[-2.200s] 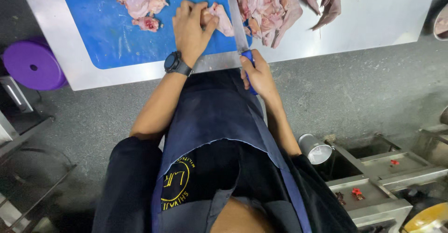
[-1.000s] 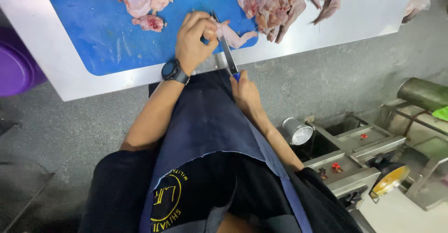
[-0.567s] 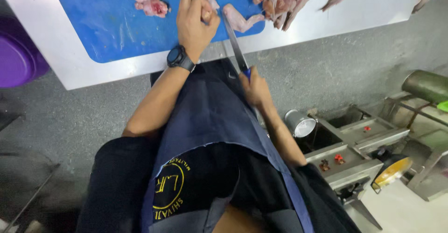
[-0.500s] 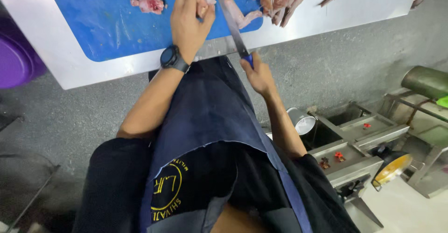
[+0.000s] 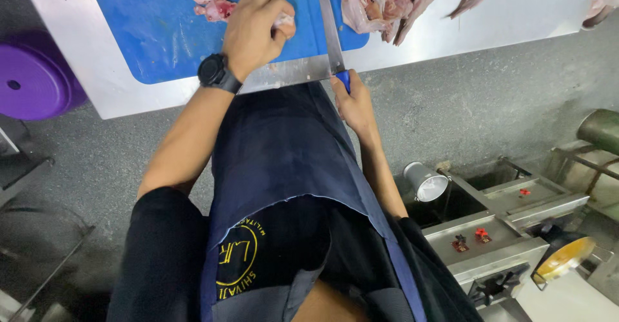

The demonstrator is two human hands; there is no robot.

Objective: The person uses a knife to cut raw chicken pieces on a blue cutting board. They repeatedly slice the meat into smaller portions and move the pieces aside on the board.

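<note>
Steel tabletop carried the blue cutting board, with a purple stool off to one side. My left hand curled closed over a small chicken piece on the board. My right hand gripped the blue-handled knife, blade lying just beside that piece.
</note>
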